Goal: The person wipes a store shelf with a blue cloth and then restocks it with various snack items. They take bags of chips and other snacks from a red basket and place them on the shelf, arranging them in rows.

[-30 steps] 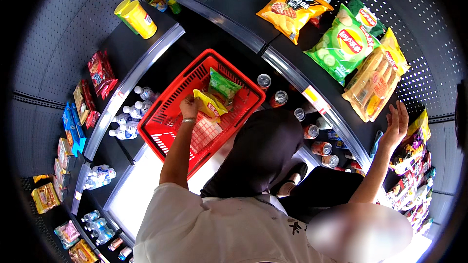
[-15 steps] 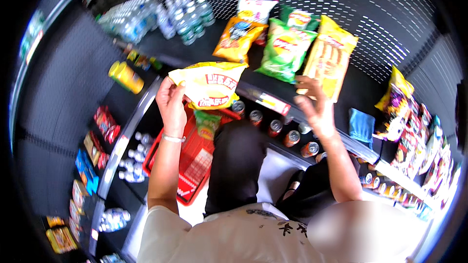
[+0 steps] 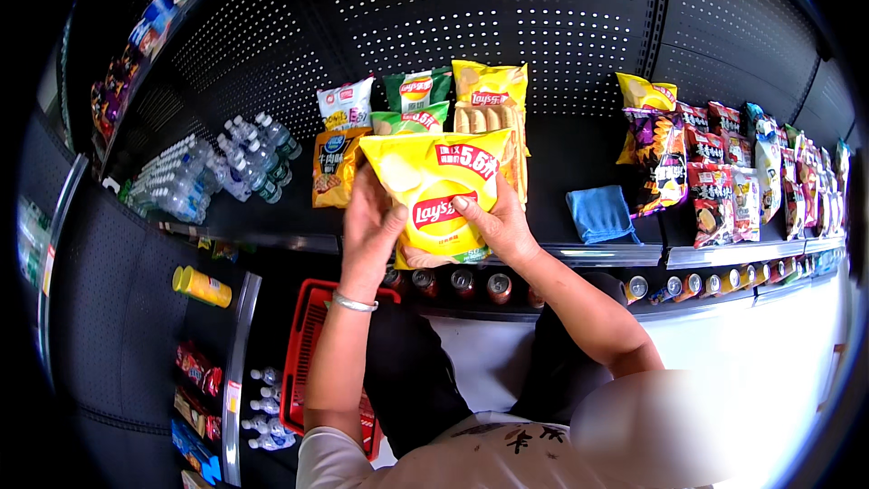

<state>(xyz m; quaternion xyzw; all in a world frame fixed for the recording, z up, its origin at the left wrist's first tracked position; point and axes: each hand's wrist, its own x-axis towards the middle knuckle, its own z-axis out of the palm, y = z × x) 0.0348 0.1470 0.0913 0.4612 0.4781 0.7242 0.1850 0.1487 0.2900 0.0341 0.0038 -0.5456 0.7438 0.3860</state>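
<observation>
A bright yellow bag of chips (image 3: 425, 172) with red printed patches is held upright at chest height before the shelf. My left hand (image 3: 367, 228) grips its left side, the thumb on the front. On the opposite side my right hand (image 3: 501, 225) is closed on the bag, thumb pressing its face. Below its lower edge shows a strip of green and brownish packaging (image 3: 475, 256); I cannot tell whether it is a separate bag. Behind stand an orange snack bag (image 3: 331, 167), a white bag (image 3: 346, 101), green bags (image 3: 412, 118) and a bag picturing long golden snacks (image 3: 493, 119).
Bottled water (image 3: 258, 154) stands at the shelf's left. A folded blue cloth (image 3: 602, 215) lies on the right, before rows of snack bags (image 3: 715, 199). Cans (image 3: 462, 283) line the level below. A red basket (image 3: 294, 371) is beside my left leg; a yellow canister (image 3: 201, 286) lies left.
My right hand has come from open near the shelf to grip the chip bag, which only the left hand held before. The bag now faces me more squarely; the view has turned.
</observation>
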